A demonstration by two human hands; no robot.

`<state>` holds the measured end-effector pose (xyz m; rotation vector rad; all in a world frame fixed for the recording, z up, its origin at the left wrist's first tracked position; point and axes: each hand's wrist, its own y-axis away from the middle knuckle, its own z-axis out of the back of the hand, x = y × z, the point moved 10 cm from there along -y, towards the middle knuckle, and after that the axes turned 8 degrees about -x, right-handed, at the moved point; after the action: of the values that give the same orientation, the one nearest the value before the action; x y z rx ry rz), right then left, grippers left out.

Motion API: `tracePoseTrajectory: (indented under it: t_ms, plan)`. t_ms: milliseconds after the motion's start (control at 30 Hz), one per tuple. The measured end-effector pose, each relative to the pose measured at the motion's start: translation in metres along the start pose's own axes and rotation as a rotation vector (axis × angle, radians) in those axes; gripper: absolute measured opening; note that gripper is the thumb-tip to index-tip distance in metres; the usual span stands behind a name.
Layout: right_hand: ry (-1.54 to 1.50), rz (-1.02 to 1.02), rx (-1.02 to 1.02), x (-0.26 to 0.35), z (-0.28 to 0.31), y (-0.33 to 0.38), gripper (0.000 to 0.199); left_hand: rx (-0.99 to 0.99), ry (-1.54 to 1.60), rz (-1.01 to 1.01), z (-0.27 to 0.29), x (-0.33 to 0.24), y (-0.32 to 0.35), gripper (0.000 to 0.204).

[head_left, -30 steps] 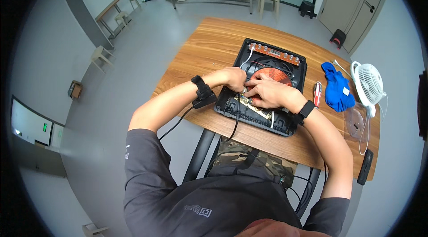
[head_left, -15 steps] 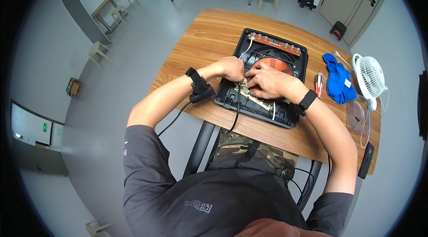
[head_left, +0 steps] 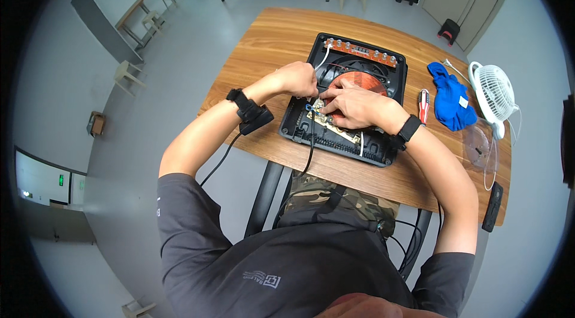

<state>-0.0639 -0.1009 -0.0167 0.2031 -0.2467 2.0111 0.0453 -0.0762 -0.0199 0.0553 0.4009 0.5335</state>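
We log: left hand (head_left: 299, 80), slightly withdrawn, grip unclear; blue connector (head_left: 309, 107) now exposed below; right hand (head_left: 359, 106), spread over coil (head_left: 372, 82)

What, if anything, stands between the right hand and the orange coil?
Nothing visible: the right hand is over part of the orange coil. Its underside is hidden, so I can't confirm contact.

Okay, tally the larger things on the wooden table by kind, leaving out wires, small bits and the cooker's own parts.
Opened induction cooker: 1
Red-and-white screwdriver: 1
Blue cloth item: 1
White fan: 1
Clear plastic piece: 1
Black bar-shaped object: 1
Total: 6
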Motion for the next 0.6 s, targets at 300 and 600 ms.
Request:
tracePoseTrajectory:
  t_ms: [300,600]
  plan:
    - [-0.037,-0.073,-0.029,-0.023,0.016,0.018,0.079,-0.271,0.014,-0.216,0.021,0.002,0.033,0.026]
    - [0.088,-0.323,0.2,-0.051,0.01,0.038,0.131,-0.173,-0.088,-0.113,-0.004,-0.02,0.083,0.028]
